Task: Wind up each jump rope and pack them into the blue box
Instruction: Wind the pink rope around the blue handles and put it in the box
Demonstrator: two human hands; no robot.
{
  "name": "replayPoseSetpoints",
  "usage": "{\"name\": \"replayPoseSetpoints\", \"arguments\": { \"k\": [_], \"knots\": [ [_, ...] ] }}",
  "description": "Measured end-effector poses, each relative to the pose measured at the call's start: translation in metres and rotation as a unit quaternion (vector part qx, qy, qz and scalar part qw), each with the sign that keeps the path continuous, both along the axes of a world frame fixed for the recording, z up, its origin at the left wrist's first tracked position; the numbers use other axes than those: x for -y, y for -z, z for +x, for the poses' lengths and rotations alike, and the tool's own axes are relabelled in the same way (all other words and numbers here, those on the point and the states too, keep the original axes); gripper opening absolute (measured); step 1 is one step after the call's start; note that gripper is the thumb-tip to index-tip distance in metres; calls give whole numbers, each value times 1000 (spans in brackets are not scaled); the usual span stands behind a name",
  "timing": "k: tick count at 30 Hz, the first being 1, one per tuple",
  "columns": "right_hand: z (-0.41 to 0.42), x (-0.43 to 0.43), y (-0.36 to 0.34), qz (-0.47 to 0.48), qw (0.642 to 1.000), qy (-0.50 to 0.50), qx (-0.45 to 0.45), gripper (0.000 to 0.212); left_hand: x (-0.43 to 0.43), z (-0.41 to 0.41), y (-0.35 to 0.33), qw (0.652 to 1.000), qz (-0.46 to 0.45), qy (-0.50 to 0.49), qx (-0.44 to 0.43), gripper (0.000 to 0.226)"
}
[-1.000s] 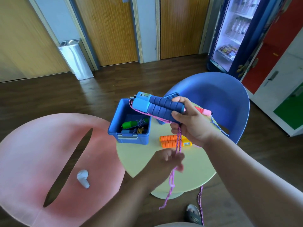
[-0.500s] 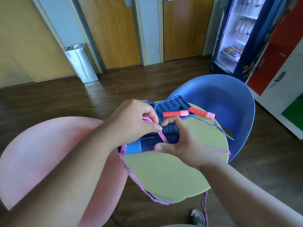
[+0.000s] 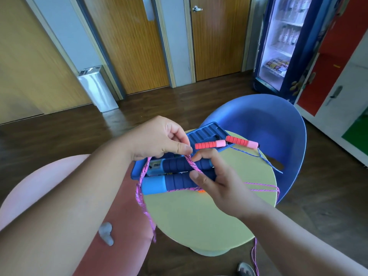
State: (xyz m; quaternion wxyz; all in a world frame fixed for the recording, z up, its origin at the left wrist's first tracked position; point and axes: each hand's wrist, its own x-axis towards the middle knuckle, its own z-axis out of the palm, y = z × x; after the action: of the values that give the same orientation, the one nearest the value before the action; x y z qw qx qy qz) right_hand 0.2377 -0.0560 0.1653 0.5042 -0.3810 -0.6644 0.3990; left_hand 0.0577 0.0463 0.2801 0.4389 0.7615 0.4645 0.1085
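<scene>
Pink chair [image 3: 39,188]: lower left, beside the table; a small pale grey object [image 3: 106,234] lies on its seat

Left hand [image 3: 159,140]: fingers curled, thumb and forefinger pinched shut on the pink rope [image 3: 142,196] just above the handles

Pink rope: braided, with dark flecks. One pass crosses the handles obliquely under the pinch; one length drops down-left off the handle ends past the table's edge; further strands run right across the tabletop and hang over its far right rim

Blue handles [image 3: 175,176]: two, held side by side, long axes running left to right with a slight upward tilt to the right. Light blue caps point left, dark ribbed foam grips point right into the right hand. Held just above the table, over the blue box

Blue box [image 3: 137,170]: on the table's left part, largely hidden behind handles and hands; contents not readable

Right hand [image 3: 213,176]: closed round the right ends of both grips, thumb on the near handle, fingertips over the far one

Blue lid [image 3: 205,134]: ribbed, lying behind the hands

Red handles [image 3: 227,143]: two, pink-capped, lying roughly end to end, left to right; the left one rests on the lid. A blue cord [image 3: 258,156] trails right

Round yellow-green table [image 3: 199,220]: centre

Blue chair [image 3: 268,120]: behind the table at right
</scene>
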Motion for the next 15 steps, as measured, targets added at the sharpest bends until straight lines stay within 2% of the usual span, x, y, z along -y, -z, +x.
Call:
{"name": "replayPoseSetpoints", "arguments": {
  "k": [2,4,7,10,15],
  "knots": [
    [0,0,-2,14,1000,-5,2,16,-3,2,-3,1000,-23,1,9,14],
    [2,-3,-3,24,999,-10,26,21,-5,6,-5,1000,-25,4,2,22],
    [8,-6,-2,-6,999,-23,43,18,-6,11,-6,999,0,9,-39,21],
    [18,-13,1,-47,998,7,33,17,-5,12,-8,997,26,2,-70,17],
    [29,-23,1,-54,996,26,74,15,9,16,-26,978,23,69,-194,11]
  ]
}}
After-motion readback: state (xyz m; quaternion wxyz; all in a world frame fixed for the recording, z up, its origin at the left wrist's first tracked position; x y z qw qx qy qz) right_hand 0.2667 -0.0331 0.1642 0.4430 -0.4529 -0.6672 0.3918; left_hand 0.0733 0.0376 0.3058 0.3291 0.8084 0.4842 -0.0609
